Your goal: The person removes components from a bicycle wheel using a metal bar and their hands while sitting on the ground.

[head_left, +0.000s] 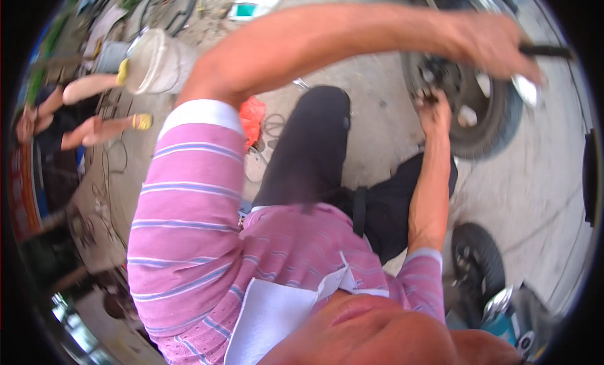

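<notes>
The left hand [497,47], reaching across the body, has its grip closed around a slim black bar-shaped tool handle [546,50] held out over the small black rubber-tyred wheel [478,107] that stands on the ground ahead. The right hand [434,110] presses its fingers into the dark metal hub [434,72] of that wheel; whether they pinch a part there I cannot tell. If the bar slips off whatever it bears on, it could likely strike the fingers at the hub. Around this lies pale, dusty concrete ground [541,195], with a white plastic bucket [154,62], a crumpled red bag [253,116] and another person's legs in yellow sandals [143,121] to the left.
</notes>
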`<action>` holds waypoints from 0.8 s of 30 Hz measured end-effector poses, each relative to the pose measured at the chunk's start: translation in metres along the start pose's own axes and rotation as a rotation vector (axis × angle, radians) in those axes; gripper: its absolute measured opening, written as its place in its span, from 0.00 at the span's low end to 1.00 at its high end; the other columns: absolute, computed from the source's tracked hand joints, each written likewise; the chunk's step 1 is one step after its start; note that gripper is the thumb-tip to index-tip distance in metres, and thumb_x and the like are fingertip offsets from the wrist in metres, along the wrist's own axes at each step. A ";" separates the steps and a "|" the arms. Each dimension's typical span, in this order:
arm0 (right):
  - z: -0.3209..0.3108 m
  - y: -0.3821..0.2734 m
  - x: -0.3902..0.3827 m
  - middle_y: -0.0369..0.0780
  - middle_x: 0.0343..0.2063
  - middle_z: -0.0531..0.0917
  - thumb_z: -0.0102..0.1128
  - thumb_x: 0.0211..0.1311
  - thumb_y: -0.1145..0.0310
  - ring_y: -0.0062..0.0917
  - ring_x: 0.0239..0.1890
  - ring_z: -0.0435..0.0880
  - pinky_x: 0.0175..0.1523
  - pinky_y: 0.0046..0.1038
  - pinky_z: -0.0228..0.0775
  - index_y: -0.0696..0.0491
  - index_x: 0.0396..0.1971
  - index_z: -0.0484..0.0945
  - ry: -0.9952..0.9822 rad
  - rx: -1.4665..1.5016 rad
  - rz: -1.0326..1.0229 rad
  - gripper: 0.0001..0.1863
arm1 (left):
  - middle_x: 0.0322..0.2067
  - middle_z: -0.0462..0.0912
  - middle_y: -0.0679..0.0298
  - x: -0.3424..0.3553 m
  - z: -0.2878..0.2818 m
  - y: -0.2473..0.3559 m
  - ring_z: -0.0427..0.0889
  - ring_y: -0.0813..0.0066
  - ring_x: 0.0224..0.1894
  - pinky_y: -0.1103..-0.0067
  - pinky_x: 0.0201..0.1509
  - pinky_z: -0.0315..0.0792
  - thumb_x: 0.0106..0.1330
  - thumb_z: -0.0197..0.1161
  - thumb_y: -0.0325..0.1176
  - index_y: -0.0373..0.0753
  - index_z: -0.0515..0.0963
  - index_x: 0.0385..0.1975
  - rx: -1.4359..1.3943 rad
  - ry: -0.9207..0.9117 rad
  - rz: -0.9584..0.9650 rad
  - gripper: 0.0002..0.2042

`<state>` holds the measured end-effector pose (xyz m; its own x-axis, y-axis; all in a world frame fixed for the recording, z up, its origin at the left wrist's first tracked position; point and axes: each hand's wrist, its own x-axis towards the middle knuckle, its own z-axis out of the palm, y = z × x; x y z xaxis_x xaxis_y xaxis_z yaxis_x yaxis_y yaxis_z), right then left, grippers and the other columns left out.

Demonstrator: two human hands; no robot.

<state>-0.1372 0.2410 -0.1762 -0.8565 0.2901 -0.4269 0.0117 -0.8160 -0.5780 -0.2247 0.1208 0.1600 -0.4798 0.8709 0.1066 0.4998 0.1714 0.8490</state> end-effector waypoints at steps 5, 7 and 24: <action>0.027 0.014 0.002 0.36 0.29 0.77 0.52 0.64 0.68 0.28 0.32 0.79 0.34 0.26 0.69 0.52 0.33 0.74 0.098 -0.108 0.085 0.05 | 0.24 0.80 0.54 -0.013 -0.008 -0.019 0.79 0.64 0.28 0.71 0.35 0.73 0.56 0.63 0.60 0.31 0.82 0.32 -0.042 0.013 0.128 0.29; 0.022 0.008 0.005 0.37 0.30 0.78 0.52 0.64 0.68 0.28 0.33 0.80 0.34 0.26 0.70 0.53 0.33 0.74 0.086 -0.128 0.074 0.05 | 0.18 0.76 0.64 -0.010 -0.003 -0.020 0.77 0.74 0.24 0.78 0.31 0.71 0.54 0.65 0.62 0.31 0.83 0.32 -0.071 0.022 0.128 0.31; 0.036 -0.003 0.001 0.37 0.23 0.80 0.58 0.59 0.69 0.30 0.31 0.80 0.32 0.29 0.69 0.52 0.34 0.78 -0.055 0.123 0.143 0.05 | 0.18 0.74 0.65 -0.014 -0.010 -0.011 0.73 0.77 0.26 0.77 0.31 0.70 0.60 0.65 0.53 0.32 0.77 0.24 -0.215 -0.041 0.126 0.24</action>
<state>-0.1570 0.2262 -0.1499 -0.8775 0.1419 -0.4581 0.0751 -0.9028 -0.4235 -0.2307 0.1024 0.1547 -0.3920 0.8977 0.2013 0.3868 -0.0377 0.9214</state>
